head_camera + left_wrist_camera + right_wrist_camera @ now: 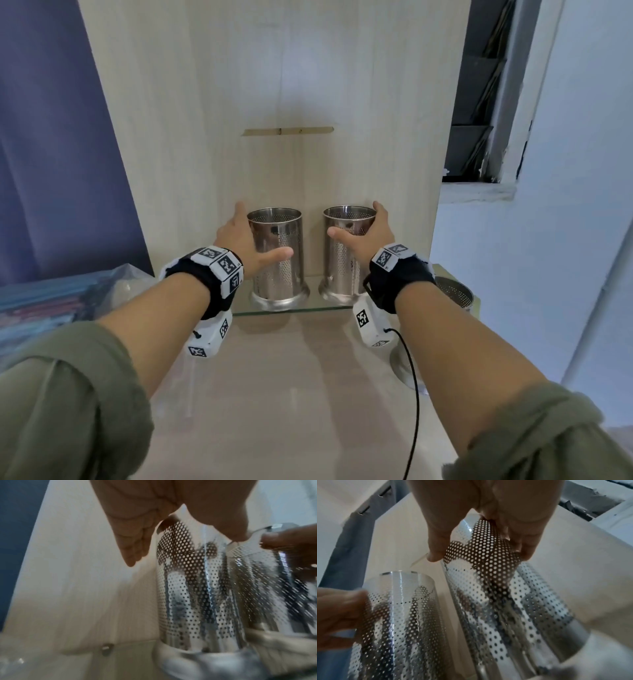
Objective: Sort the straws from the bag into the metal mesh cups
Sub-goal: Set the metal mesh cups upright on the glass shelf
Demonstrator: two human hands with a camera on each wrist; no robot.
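Your left hand (239, 236) spreads its fingers (240, 209) wide around the left mesh cup (277, 277) on the glass shelf (313, 306). Your right hand (373, 236) clasps the right mesh cup (342, 270). The straw bag (51, 301) lies at the bench's (291, 394) left edge.

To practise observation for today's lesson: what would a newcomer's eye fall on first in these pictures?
A left cup and a right cup of shiny perforated metal stand side by side on a glass shelf, centre. The right hand curls round the right cup; the left hand spreads beside the left cup.
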